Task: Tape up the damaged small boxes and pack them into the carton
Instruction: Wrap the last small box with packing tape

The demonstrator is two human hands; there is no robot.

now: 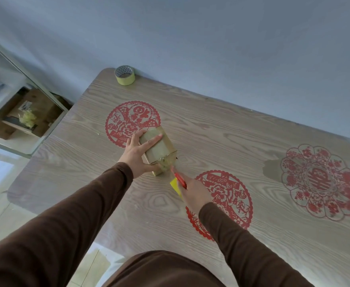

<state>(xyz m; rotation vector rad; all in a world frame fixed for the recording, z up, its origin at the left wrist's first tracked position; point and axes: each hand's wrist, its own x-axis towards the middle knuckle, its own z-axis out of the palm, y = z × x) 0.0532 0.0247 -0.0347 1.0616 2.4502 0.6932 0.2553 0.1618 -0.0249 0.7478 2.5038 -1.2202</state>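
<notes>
while the right hand point(192, 191) curls around a red-handled cutter point(180, 180) with a yellow part beside it, its tip reaching toward the near corner of the small box point(159, 150), the job looks to be mid-way on this one box: glossy tape already wraps its faces and a loose, crinkled tail of tape point(166, 163) hangs at the near end, so cutting that tail free seems to be the step in hand. the left hand point(137, 154) steadies the box on the table point(242, 141), fingers spread, thumb along the near lower edge and the other fingers laid over the top and far side. the box sits near the table's middle, just beside the far red paper-cut decal point(128, 121). no carton for packing shows on the table, and no other small boxes either, so packing appears still to come; whether more boxes wait i cannot tell. the surface is pale wood-grain with rounded corners, carrying a second red decal point(232, 199) by the right wrist and a flower-shaped one point(321, 181) well apart at the right. a roll of tape point(124, 75) stands at the far corner. beyond it is a plain blue-grey wall, and at the left a metal shelf point(25, 112) holds brown cardboard boxes.
</notes>
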